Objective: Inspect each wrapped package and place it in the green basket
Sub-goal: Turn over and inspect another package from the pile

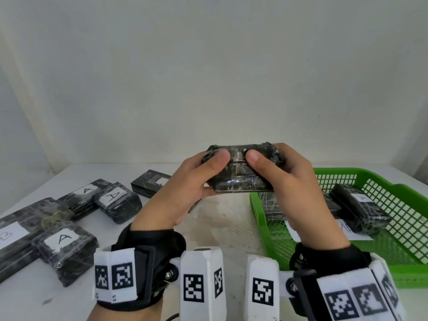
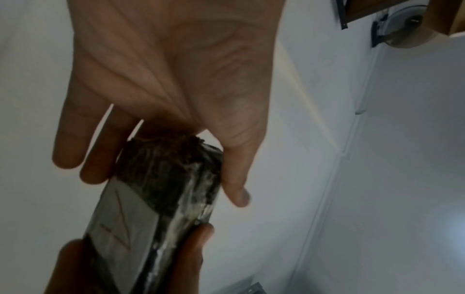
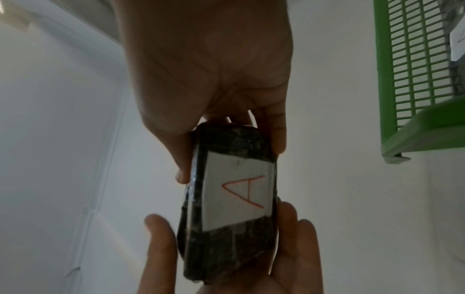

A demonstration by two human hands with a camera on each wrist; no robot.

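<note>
Both hands hold one black plastic-wrapped package (image 1: pixel 240 174) in the air above the white table, just left of the green basket (image 1: pixel 259 218). My left hand (image 1: pixel 203 174) grips its left end, with the thumb on the near face. Gripping the right end is my right hand (image 1: pixel 278 167), thumb beside the left one. The face turned towards me shows no label. In the right wrist view the far face carries a white label with a red A (image 3: pixel 239 191). The left wrist view shows the same package (image 2: pixel 161 189) edge-on.
Two wrapped packages (image 1: pixel 359 209) (image 1: pixel 275 207) and a white paper (image 1: pixel 356 232) lie in the basket. Several more packages lie on the table (image 1: pixel 220 228) at the left, some labelled A (image 1: pixel 64 249) (image 1: pixel 115 200), a larger one labelled B (image 1: pixel 14 237). A white wall stands behind.
</note>
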